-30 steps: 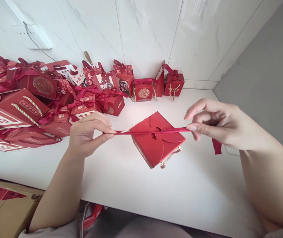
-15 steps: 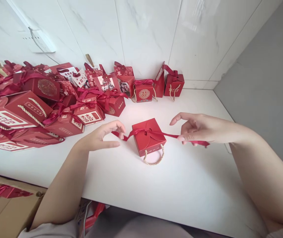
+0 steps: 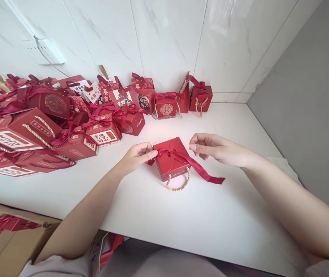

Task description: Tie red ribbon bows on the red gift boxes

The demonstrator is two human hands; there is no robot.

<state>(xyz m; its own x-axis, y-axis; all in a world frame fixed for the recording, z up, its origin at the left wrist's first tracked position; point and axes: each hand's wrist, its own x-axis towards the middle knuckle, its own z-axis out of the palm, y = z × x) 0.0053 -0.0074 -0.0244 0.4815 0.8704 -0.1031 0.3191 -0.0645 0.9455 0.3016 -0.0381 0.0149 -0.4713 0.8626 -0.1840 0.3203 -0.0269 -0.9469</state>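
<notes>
A red gift box (image 3: pixel 172 167) with a gold rope handle (image 3: pixel 178 188) lies on the white table. Dark red ribbon (image 3: pixel 200 169) crosses its top, and one tail trails to the right past the box. At the box's left edge, my left hand (image 3: pixel 141 154) pinches the ribbon between thumb and fingers. My right hand (image 3: pixel 206 147) hovers just right of the box, its fingers curled and the thumb near the index finger; nothing shows between them. The ribbon tail passes below it without visible contact.
Many red boxes with ribbons (image 3: pixel 103 132) are piled at the left and along the tiled wall (image 3: pixel 167 38). A cardboard box (image 3: pixel 5 246) holding a red ribboned piece stands at the lower left. A socket strip (image 3: pixel 47 52) is at the upper left.
My left hand has moved right to the box and closed on the ribbon. The right hand has moved left, off the right ribbon tail, which now slants toward the front.
</notes>
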